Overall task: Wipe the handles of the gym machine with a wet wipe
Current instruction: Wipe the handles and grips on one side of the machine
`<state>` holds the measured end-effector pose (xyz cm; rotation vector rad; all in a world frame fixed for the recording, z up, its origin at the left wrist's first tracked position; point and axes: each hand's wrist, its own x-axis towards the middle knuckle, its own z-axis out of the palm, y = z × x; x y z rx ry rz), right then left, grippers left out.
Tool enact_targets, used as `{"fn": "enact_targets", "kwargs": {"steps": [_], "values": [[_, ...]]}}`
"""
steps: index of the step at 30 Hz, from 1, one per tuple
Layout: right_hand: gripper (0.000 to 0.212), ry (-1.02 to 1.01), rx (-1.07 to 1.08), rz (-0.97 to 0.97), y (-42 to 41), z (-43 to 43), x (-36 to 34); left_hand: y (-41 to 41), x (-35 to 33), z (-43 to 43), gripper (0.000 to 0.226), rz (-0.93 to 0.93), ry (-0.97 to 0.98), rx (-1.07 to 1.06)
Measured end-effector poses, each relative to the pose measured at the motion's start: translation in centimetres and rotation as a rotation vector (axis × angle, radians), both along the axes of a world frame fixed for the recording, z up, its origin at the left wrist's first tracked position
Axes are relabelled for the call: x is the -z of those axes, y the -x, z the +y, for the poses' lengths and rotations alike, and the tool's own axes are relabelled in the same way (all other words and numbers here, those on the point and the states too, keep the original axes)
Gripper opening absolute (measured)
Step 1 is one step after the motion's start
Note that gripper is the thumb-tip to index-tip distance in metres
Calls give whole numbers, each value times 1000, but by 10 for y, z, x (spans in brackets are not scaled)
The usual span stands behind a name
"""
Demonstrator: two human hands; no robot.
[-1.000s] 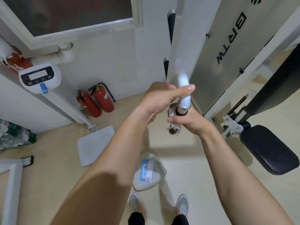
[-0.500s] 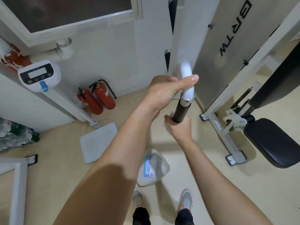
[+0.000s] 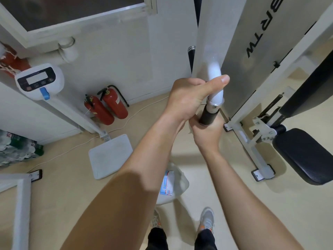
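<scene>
The gym machine's handle hangs in front of me: a curved white bar (image 3: 215, 82) ending in a black grip (image 3: 209, 115) below a metal collar. My left hand (image 3: 189, 98) is closed around the white bar just above the collar, thumb pointing right. My right hand (image 3: 207, 135) is wrapped around the lower end of the black grip. The white wet wipe (image 3: 190, 132) is inside that hand, and only a small corner shows at its left edge.
On the floor between my arms lies a wipe pack on a white bag (image 3: 182, 179). A scale platform (image 3: 111, 156) and two red fire extinguishers (image 3: 106, 107) are to the left. The black bench seat (image 3: 302, 156) and white machine frame (image 3: 261, 172) are to the right.
My right hand with the wipe has slid down from the collar to the lower end of the grip, uncovering black rubber. My left hand has kept its hold on the white bar.
</scene>
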<state>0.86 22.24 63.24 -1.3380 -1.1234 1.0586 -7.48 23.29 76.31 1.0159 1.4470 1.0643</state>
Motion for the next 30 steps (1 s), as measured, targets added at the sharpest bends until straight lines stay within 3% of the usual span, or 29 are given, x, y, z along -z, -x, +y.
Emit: {"fn": "enact_targets", "kwargs": {"steps": [4,9,11,15,18,22,25,30], "values": [[35,154,128,-24,14,-3,52,5,2,3,63,36,-18,9],[42,238,-78,-42,8,-13,52,15,5,0,59,23,-11,21],[45,217,-183,-62,0,-14,32,16,5,-2,60,20,-11,38],[26,77,-336,-22,-11,-5,-23,15,1,-5,63,4,-4,62],[30,-18,-408,42,-19,5,-47,14,3,-5,62,-26,-15,71],[17,-65,-184,75,-7,-2,-50,12,7,0,58,-50,-7,87],[32,-66,22,93,11,-10,-22,11,10,6,60,-45,-7,88],[51,99,149,6,16,-2,31,9,13,12,61,-34,-21,82]]}}
